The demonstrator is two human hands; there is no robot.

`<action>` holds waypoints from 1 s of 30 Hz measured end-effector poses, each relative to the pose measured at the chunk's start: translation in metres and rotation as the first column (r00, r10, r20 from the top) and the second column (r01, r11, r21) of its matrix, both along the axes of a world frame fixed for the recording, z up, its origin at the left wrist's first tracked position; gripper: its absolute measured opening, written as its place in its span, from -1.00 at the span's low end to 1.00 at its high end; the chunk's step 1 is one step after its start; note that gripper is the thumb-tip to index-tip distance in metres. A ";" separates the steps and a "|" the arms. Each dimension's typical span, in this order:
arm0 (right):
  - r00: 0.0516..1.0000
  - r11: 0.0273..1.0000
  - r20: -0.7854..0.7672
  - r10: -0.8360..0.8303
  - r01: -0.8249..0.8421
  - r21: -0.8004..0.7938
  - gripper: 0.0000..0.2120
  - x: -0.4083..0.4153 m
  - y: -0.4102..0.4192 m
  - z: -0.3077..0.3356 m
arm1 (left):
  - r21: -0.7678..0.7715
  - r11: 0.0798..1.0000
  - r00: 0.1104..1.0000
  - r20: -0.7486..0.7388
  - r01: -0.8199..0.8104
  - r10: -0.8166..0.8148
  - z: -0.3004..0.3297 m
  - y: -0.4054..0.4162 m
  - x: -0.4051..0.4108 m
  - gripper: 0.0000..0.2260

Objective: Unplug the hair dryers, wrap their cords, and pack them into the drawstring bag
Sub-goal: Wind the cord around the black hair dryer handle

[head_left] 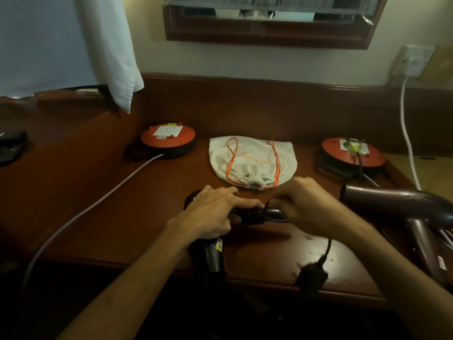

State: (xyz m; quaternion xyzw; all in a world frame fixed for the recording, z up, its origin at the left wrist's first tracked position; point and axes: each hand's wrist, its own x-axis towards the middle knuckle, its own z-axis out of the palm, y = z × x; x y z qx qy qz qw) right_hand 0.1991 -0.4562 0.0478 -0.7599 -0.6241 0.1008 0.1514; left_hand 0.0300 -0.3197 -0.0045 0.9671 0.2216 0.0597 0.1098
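A dark hair dryer point(213, 256) lies on the brown desk point(137, 217) in front of me, its handle pointing right. My left hand point(215, 212) grips its body. My right hand point(311, 207) holds its black cord at the handle point(272, 214), where a few turns of cord are wound. The cord's black plug point(311, 276) dangles blurred below my right wrist. A second, maroon hair dryer point(402, 204) lies at the right; its cord is plugged into the right orange cord reel point(353, 153). The cream drawstring bag point(252, 160) with orange strings lies flat behind my hands.
A left orange cord reel point(169, 138) stands at the back left, with a grey cable point(98, 204) running off the desk's front. A white cable point(407, 133) goes up to a wall socket point(414, 62). A white cloth point(115, 57) hangs at the upper left.
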 end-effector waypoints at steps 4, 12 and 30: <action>1.000 0.997 -0.003 0.026 -0.026 0.078 -0.92 0.031 0.024 0.004 | -0.029 0.999 0.998 0.062 0.030 -0.028 -0.004 -0.002 -0.008 -0.45; 0.959 0.992 -0.256 0.122 -0.129 -0.010 -0.77 0.049 0.056 -0.011 | -0.235 0.972 0.940 0.335 0.021 0.061 -0.013 -0.003 -0.030 -0.42; 0.493 0.990 -0.869 -0.035 0.134 0.036 -0.70 0.003 0.044 -0.054 | -0.107 0.994 0.999 0.031 -0.024 0.028 0.021 0.001 -0.027 -0.16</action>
